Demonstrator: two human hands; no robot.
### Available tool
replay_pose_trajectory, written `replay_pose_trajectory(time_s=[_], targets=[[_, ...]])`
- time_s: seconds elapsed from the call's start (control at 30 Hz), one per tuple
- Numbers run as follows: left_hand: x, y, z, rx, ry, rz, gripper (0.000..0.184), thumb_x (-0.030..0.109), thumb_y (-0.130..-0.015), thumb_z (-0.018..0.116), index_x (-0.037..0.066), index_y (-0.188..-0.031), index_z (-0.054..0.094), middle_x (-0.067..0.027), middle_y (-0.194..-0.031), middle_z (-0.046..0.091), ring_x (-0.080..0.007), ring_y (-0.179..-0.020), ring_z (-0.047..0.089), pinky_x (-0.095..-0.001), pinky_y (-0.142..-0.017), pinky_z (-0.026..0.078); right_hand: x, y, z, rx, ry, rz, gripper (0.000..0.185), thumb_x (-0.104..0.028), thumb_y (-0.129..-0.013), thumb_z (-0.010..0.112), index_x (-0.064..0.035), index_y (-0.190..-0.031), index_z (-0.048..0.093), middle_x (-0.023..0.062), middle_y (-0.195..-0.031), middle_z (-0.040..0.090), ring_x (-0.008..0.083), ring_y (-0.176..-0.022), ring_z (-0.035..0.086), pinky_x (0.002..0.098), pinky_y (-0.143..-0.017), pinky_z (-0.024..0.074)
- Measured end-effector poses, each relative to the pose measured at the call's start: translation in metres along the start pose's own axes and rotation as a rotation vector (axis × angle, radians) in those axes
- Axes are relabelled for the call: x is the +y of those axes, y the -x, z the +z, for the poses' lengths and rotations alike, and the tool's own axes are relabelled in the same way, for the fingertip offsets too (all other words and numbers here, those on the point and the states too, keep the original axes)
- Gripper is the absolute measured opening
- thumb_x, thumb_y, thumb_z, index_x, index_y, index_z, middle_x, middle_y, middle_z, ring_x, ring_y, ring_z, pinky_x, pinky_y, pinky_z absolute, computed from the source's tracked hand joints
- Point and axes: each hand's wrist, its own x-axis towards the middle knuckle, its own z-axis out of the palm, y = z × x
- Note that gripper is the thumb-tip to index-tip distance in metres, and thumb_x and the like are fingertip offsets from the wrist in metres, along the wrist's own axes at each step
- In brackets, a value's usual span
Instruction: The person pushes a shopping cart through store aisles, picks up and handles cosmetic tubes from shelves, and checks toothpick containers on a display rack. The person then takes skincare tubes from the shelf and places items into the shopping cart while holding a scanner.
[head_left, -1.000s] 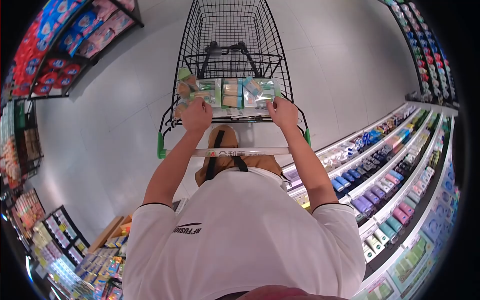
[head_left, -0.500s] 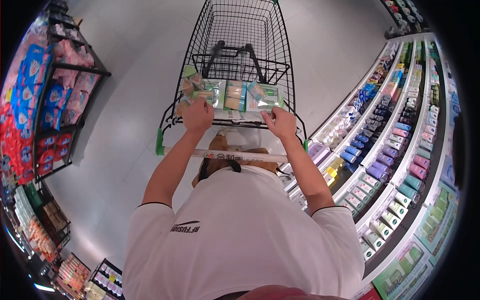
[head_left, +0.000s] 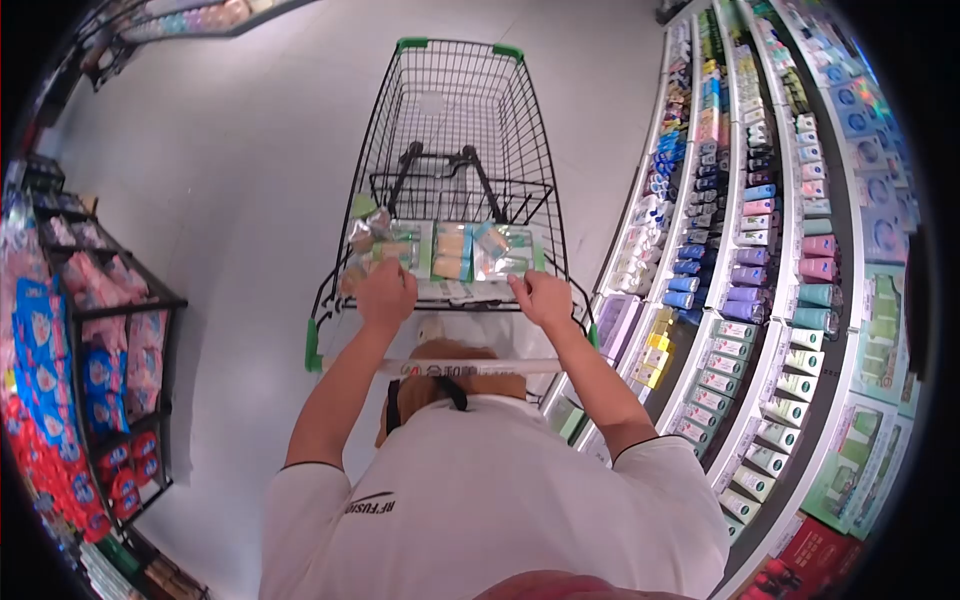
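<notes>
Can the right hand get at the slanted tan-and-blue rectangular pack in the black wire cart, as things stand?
Probably yes: the tan-and-blue rectangular pack lies just ahead and left of the right hand, seemingly atop a clear-and-green plastic package, with nothing tall visible between and nothing covering it.

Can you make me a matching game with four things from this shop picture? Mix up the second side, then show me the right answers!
Things:
1. shirt
2. packages
3. yellow packs
4. corner caps at the far end of the cart: caps

Where or what colour:
A. green
B. on the shelves at the right
C. white
D. side by side, near the left hand and right hand

Right pairs: 1-C, 2-D, 3-B, 4-A
</notes>
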Motion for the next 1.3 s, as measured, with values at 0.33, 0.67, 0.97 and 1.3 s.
replay_pose_trajectory(time_s=[0.33,0.67,0.97,1.3], targets=[[0.060,-0.069,0.023,-0.185,-0.041,0.045,0.012,0.019,-0.089,0.065,0.007,-0.090,0.066,-0.0156,-0.088,0.072,-0.0402,-0.081,0.070,-0.0527,-0.071,0.055,0.045,-0.029,-0.024,0.063,-0.028,0.188,0.051,-0.050,-0.097,0.066,-0.0079,-0.068,0.066,0.0151,-0.067,0.068,0.0392,-0.064,0.068,0.0503,-0.062,0.0542],[0.142,-0.147,0.072,-0.204,0.049,0.132,0.037,0.001,-0.080,0.066,0.011,-0.115,0.063,-0.0142,-0.119,0.057,-0.0393,-0.100,0.066,-0.0527,-0.079,0.055,0.130,-0.084,-0.063,0.123,-0.009,0.251,0.049,-0.048,-0.096,0.065,-0.0068,-0.069,0.067,0.0162,-0.070,0.069,0.0396,-0.066,0.069,0.0509,-0.064,0.0551],[0.221,-0.224,0.131,-0.130,0.101,0.276,0.029,-0.001,-0.083,0.065,0.011,-0.109,0.065,-0.0134,-0.112,0.060,-0.0395,-0.097,0.065,-0.0504,-0.081,0.054,0.215,-0.144,-0.095,0.164,0.057,0.264,0.050,-0.045,-0.098,0.065,-0.0060,-0.066,0.061,0.0168,-0.070,0.066,0.0414,-0.066,0.067,0.0536,-0.061,0.0519],[0.278,-0.305,0.187,-0.087,0.185,0.387,0.023,-0.003,-0.083,0.061,0.005,-0.104,0.064,-0.0157,-0.108,0.062,-0.0403,-0.098,0.063,-0.0511,-0.082,0.051,0.280,-0.217,-0.129,0.078,0.079,0.338,0.046,-0.045,-0.097,0.066,-0.0051,-0.074,0.068,0.0184,-0.076,0.071,0.0412,-0.070,0.071,0.0522,-0.066,0.0566]])
